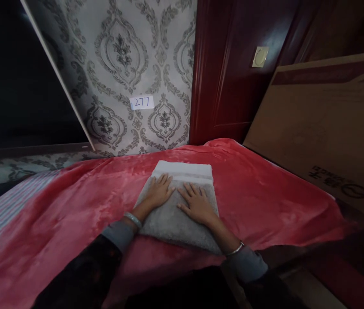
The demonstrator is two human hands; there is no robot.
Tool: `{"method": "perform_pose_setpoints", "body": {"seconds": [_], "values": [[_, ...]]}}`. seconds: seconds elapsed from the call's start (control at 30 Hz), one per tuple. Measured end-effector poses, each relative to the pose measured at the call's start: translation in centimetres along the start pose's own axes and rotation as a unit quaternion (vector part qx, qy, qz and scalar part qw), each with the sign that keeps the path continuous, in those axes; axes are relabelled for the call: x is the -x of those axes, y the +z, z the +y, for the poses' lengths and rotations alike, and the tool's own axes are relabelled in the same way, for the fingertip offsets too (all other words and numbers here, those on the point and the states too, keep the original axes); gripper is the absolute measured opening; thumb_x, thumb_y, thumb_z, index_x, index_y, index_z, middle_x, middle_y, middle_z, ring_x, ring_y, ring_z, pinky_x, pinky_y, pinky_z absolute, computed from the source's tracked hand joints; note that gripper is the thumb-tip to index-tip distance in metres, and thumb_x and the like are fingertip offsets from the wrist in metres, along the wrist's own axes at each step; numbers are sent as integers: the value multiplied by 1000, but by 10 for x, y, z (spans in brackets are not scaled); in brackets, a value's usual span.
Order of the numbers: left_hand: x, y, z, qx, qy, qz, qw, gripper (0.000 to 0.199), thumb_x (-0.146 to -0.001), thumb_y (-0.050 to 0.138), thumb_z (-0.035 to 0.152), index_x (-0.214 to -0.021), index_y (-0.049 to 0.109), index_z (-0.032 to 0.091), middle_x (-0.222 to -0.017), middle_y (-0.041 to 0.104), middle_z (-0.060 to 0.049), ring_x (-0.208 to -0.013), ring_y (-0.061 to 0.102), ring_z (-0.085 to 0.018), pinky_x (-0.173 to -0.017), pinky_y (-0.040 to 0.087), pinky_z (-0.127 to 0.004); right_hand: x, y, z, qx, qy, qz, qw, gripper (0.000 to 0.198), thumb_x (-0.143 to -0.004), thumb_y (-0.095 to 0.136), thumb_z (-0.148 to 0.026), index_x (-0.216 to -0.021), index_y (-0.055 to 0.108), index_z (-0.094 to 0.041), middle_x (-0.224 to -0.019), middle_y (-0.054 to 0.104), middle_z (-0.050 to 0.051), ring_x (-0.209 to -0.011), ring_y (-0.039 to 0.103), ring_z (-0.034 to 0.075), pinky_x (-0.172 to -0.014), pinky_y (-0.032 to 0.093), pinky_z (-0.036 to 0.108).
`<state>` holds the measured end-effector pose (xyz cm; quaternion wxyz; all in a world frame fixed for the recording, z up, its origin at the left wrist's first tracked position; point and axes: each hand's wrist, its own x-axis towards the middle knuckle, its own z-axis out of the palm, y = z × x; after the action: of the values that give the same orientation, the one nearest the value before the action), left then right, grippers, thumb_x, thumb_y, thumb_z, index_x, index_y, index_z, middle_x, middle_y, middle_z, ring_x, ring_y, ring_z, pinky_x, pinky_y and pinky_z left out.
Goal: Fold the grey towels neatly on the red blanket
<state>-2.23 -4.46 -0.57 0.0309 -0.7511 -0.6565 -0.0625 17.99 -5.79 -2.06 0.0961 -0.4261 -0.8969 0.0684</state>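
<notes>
A folded grey towel (175, 223) with a pale band and a whitish far edge lies on a red plush blanket (253, 201). My left hand (161, 189) rests flat on the towel's left side, fingers stretched toward the pale band. On its right side my right hand (198, 204) lies palm down with the fingers spread. Both hands press on the top of the cloth and grip nothing. Each wrist wears a bracelet.
A large cardboard box (323, 128) leans at the right. To the left stands a dark television screen (24, 86). Behind are patterned wallpaper with a paper label (141, 102) reading 277, and a dark red door panel (220, 86). Striped cloth (8, 210) shows at left.
</notes>
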Motion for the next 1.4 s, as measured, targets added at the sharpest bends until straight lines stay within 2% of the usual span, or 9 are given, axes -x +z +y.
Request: {"method": "perform_pose_setpoints", "body": {"seconds": [0.17,0.37,0.57,0.73,0.9,1.1,1.2,1.3,1.4], "values": [[6,10,-4,-20,-2,34,999,57,-101,35,43,-152,40,17,-160,35,-16,-150,29,-30,-120,23,-60,-12,-11,8,-7,-2,-9,1000,64,-100,35,-57,-158,30,-29,-165,25,9,-152,19,31,-119,19,58],[4,8,-3,-24,6,31,999,55,-102,33,44,-153,38,25,-161,34,-9,-150,29,-30,-119,24,-61,-34,-15,25,35,111,70,991,67,-101,34,-58,-158,30,-23,-164,27,14,-151,21,33,-118,18,57],[2,7,-11,-35,-23,4,999,64,-100,32,54,-153,37,18,-162,32,-13,-151,25,-32,-120,22,-58,-31,4,29,48,109,68,991,70,-99,34,-62,-159,28,-24,-164,26,15,-151,21,34,-117,20,56],[4,-1,-30,-28,-88,-28,995,67,-100,27,57,-153,37,18,-164,27,-14,-152,22,-32,-117,28,-59,-31,1,30,49,111,63,991,70,-99,33,-62,-158,30,-24,-164,26,14,-151,22,34,-117,22,56],[16,-6,-45,8,-122,-64,990,66,-100,25,54,-157,29,20,-166,21,-11,-151,24,-34,-118,25,-60,-29,2,32,54,116,57,990,69,-100,31,-60,-158,29,-24,-165,25,13,-151,20,34,-117,21,57],[41,-14,-59,21,-141,-75,987,63,-102,25,48,-158,26,19,-163,32,-10,-150,27,-33,-120,25,-52,-28,-2,34,54,114,45,991,69,-100,28,-60,-159,26,-23,-165,23,14,-152,18,33,-117,20,57],[52,-23,-53,12,-165,-82,983,64,-101,29,48,-156,30,17,-161,33,-16,-148,30,-36,-118,28,-54,-25,-12,30,34,125,2,992,68,-101,27,-59,-159,26,-23,-166,20,14,-152,16,33,-117,21,56],[65,-27,-28,-9,-123,-42,992,64,-99,36,48,-154,35,15,-162,30,-19,-150,24,-37,-119,23,-58,-11,-18,15,3,125,-23,992,67,-103,22,-58,-159,26,-22,-166,19,15,-152,17,32,-117,21,56],[82,-19,3,2,9,-31,999,62,-100,37,49,-155,33,22,-165,25,-11,-153,17,-31,-122,16,-57,13,-12,-7,3,82,-16,996,66,-102,22,-58,-159,25,-24,-167,19,12,-153,15,31,-118,20,56]]}}
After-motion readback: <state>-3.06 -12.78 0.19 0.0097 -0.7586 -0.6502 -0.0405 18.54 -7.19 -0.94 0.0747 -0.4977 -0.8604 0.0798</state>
